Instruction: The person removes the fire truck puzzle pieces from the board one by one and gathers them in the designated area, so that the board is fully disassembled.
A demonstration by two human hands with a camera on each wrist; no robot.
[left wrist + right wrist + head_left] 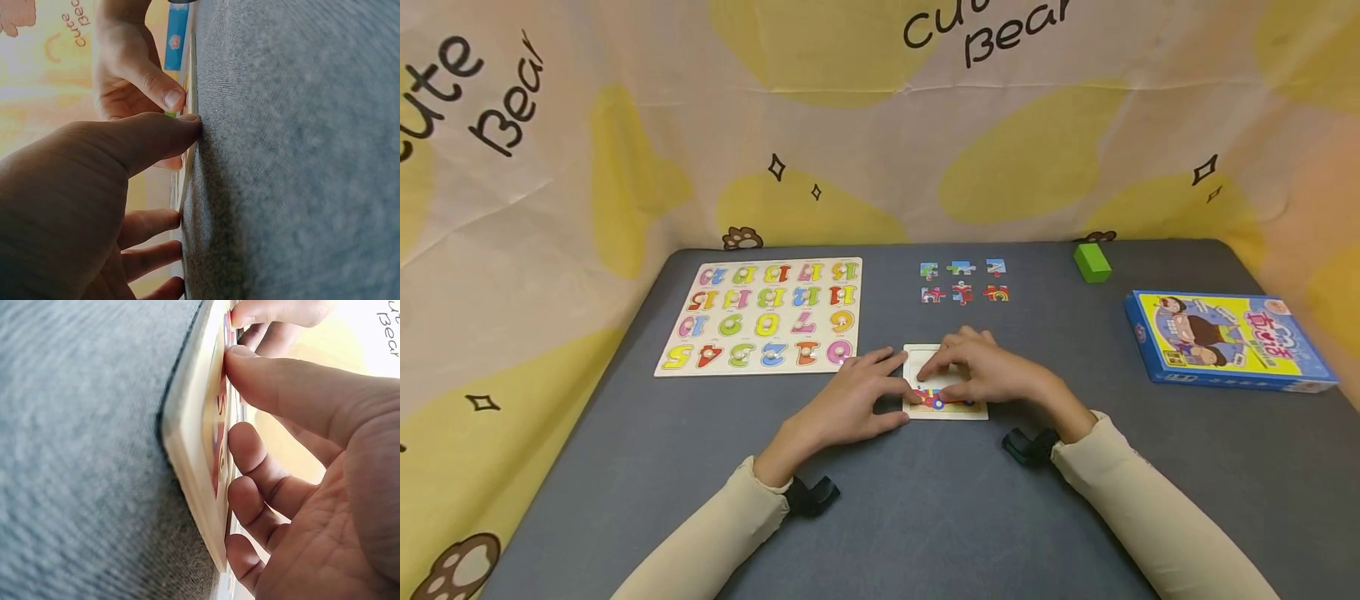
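A small pale jigsaw board point(976, 414) lies between my hands. Pieces with a red vehicle picture point(928, 399) fill its lower part. My left hand point(859, 400) has spread fingers touching the board's left side, with its thumb point(159, 137) at the near corner. Over the board reaches my right hand point(988, 372); its fingertips rest on the board, and the thumb point(275, 381) presses on the picture. Part of the upper board is hidden beneath that hand. Beyond it, several loose jigsaw pieces point(962, 293) lie in two rows.
A number puzzle board point(758, 312) lies to the left, close to the left hand. At the right is a blue and yellow box point(1228, 342), with a green block point(1092, 263) behind it. A patterned cloth point(880, 133) hangs along the table's back edge.
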